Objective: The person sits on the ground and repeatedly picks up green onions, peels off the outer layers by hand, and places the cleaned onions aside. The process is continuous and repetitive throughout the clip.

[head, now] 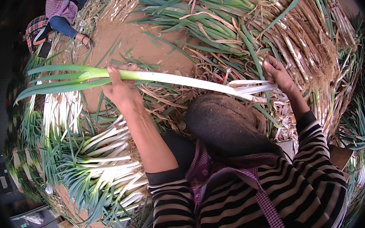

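Observation:
My left hand (122, 90) is closed around the upper stem of a long green onion (179, 79), just below where its green leaves fork. The onion lies across the view, leaves at the left and root end at the right. Near that root end, my right hand (275, 73) pinches the tips of pale outer skins (254, 85) that stand loose from the white stalk. One green leaf hangs down by the right fingers. Both hands are above my dark, soil-marked knee (222, 120). The left palm is partly hidden.
Unpeeled onions with brown roots (299, 38) are heaped at the upper right. White-stemmed onions (119, 171) lie to my left, with bundles (61, 111) beyond. Dry husks (165, 99) litter the earth floor (114, 38). Another person (63, 18) sits at the upper left.

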`<state>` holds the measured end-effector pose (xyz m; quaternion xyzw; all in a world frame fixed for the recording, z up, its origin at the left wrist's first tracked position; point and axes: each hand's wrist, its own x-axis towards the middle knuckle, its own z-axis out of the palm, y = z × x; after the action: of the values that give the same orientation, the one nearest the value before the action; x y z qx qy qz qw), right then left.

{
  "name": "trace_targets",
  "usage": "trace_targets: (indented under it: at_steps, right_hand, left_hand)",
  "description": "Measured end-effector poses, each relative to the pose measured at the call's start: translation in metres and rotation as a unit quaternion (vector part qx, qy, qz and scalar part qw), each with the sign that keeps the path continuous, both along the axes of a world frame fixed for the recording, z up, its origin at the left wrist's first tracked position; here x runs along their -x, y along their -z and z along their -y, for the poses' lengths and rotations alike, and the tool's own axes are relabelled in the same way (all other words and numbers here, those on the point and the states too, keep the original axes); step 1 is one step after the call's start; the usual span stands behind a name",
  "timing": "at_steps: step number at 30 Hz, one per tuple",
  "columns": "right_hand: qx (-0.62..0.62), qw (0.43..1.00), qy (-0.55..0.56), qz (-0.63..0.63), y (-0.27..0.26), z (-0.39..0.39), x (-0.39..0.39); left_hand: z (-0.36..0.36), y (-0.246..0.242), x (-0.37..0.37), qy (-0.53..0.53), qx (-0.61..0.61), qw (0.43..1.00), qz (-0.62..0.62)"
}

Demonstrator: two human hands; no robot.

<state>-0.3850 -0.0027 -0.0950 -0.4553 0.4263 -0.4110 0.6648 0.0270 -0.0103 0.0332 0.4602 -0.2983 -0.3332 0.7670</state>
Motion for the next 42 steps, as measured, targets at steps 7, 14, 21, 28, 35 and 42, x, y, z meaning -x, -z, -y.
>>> trace_targets:
  at_steps: [7,14,21,28,35,42]
  right_hand:
    - [0.055,0.794,0.125,-0.593,0.023,-0.038,0.098]
    - [0.446,0.831,-0.144,-0.300,-0.097,-0.012,-0.127]
    - [0.387,0.802,-0.186,-0.415,-0.091,-0.004,-0.166]
    - [0.237,0.875,-0.204,-0.369,-0.052,-0.012,-0.082]
    - [0.291,0.914,-0.201,-0.197,-0.051,-0.009,-0.095]
    - [-0.103,0.899,0.231,-0.356,0.023,-0.068,0.095]
  left_hand:
    - [0.006,0.008,-0.006,0.021,0.147,0.971,-0.189]
    - [0.013,0.011,0.010,0.038,0.103,0.960,-0.256]
    - [-0.002,-0.006,-0.040,-0.100,0.113,0.962,-0.226]
    - [0.013,0.008,-0.003,-0.035,0.047,0.975,-0.214]
    - [0.014,0.008,0.014,-0.078,-0.008,0.971,-0.224]
    - [0.016,0.014,-0.069,-0.105,0.080,0.971,-0.198]
